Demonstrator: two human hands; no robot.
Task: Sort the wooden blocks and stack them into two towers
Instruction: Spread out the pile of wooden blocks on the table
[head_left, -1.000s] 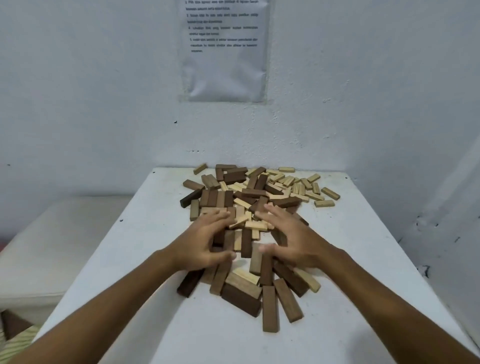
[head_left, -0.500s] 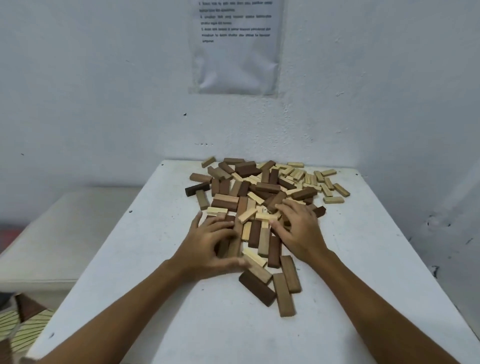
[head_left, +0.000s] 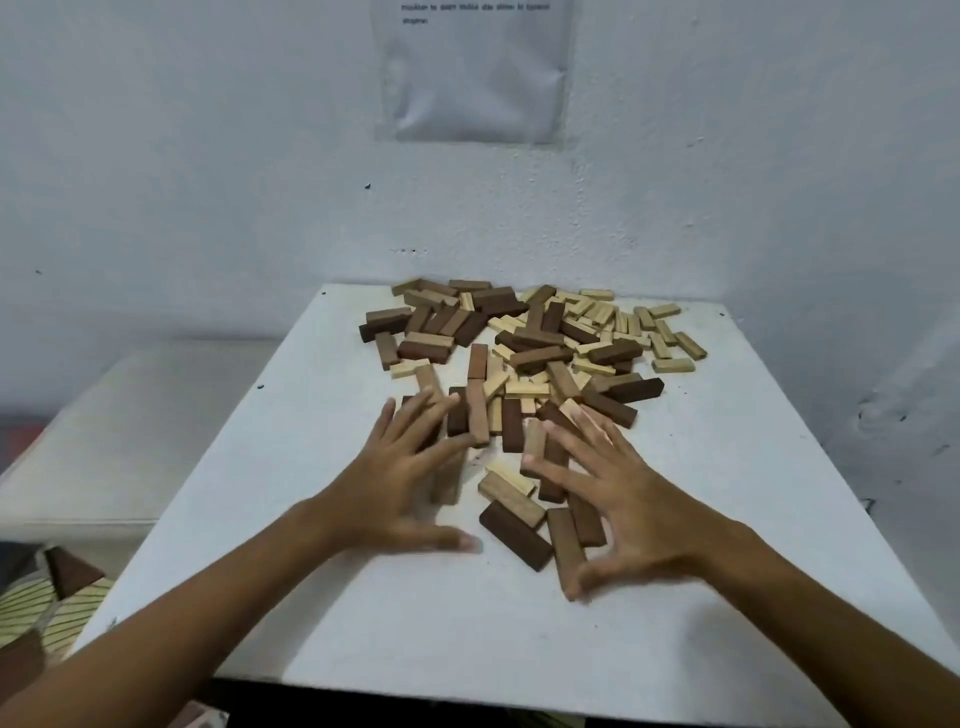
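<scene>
A: Where are the hands?

B: The left hand (head_left: 402, 478) lies spread wide, palm down, fingers over dark blocks at the pile's near edge. The right hand (head_left: 623, 493) is splayed too, holding nothing, hovering over several brown blocks nearest the person.

A: Which step is this?

B: Sorting, I'd judge; no tower exists yet. The wooden blocks (head_left: 530, 358) lie jumbled across the far half of the white table (head_left: 363, 623), up to the wall (head_left: 208, 182).

A: Next?

B: Probably raking dark from pale, then picking single pieces.

A: The pieces?

B: Rectangular bars with flat faces and square ends: dark brown, mid-brown and pale cream. The tabletop looks matte and scuffed.
</scene>
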